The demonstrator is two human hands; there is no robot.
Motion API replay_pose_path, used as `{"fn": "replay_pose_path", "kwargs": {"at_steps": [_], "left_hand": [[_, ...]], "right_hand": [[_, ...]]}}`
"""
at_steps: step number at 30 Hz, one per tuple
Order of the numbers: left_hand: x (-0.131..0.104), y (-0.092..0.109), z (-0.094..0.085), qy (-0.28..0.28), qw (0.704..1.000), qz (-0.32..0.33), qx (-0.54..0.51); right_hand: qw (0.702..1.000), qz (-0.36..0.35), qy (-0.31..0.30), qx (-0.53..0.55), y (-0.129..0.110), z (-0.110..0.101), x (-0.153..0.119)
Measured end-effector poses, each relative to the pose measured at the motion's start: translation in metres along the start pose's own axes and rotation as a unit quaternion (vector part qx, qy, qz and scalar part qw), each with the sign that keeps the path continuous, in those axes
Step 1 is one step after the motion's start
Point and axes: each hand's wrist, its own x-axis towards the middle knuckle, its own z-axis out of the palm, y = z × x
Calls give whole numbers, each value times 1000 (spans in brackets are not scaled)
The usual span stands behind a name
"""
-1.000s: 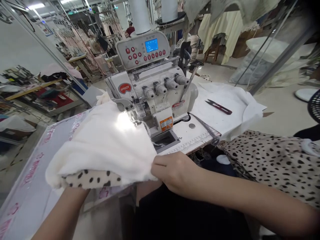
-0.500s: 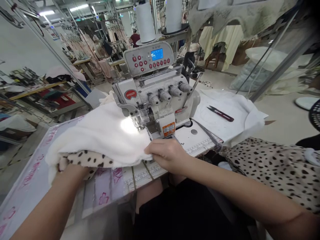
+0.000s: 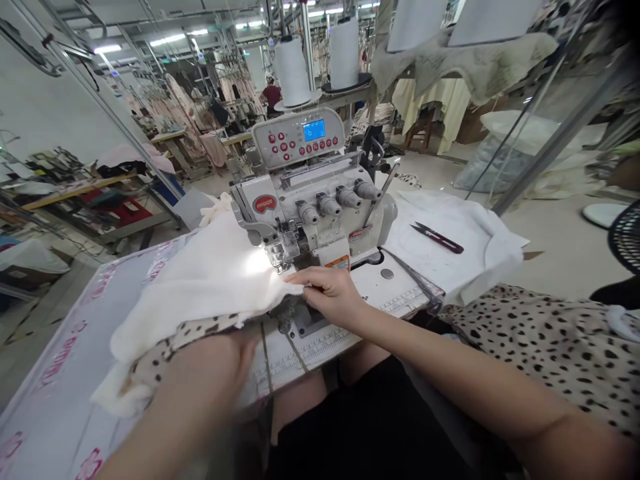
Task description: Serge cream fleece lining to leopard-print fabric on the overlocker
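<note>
White fleece fabric point(image 3: 205, 267) lies under the presser foot of an overlock sewing machine point(image 3: 310, 207), its spotted layer point(image 3: 165, 353) showing along the near edge. My right hand point(image 3: 333, 293) is closed in a pinch on the fabric's edge, just in front of the lit needle area. Blurred by motion, my left hand point(image 3: 220, 357) is at the near edge of the fabric beside the spotted layer. Its fingers are smeared and partly hidden, so whether it grips the cloth does not show.
Thread snips point(image 3: 437, 238) rest on white cloth point(image 3: 480, 233) right of the machine. Spotted fabric point(image 3: 545, 340) hangs at the lower right. Thread cones point(image 3: 294, 70) stand behind the machine. A person point(image 3: 271, 93) is far back among other workstations.
My left hand has come out from beneath the fabric and moved right, toward the machine. The near edge of the fleece has shifted and bunched. My right hand still pinches the edge.
</note>
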Motion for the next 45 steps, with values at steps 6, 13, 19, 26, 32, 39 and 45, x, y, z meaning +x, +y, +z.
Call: {"fn": "replay_pose_path", "kwargs": {"at_steps": [6,13,19,26,32,39,45], "left_hand": [[6,31,8,226,962,135,-73],[32,-1,28,157,970,143,-121],[47,-16,18,83,983,76,-145],[75,-29,17,23,995,-16,-101],[103,-44,24,42,994,-54,-90],[135,-73,33,119,976,-138,-122],[17,-109,-25,297,892,-286,-183]], "right_hand": [[998,5,1,-59,-6,-2,-2],[990,-74,-44,-112,-3,-7,-8],[951,-76,-58,-293,-22,-5,0],[947,-85,-31,-310,-1,-19,-48],[948,5,-45,-315,29,-21,-73],[948,-5,-47,-315,27,-20,-71],[947,-12,-56,-317,32,-20,-74]]}}
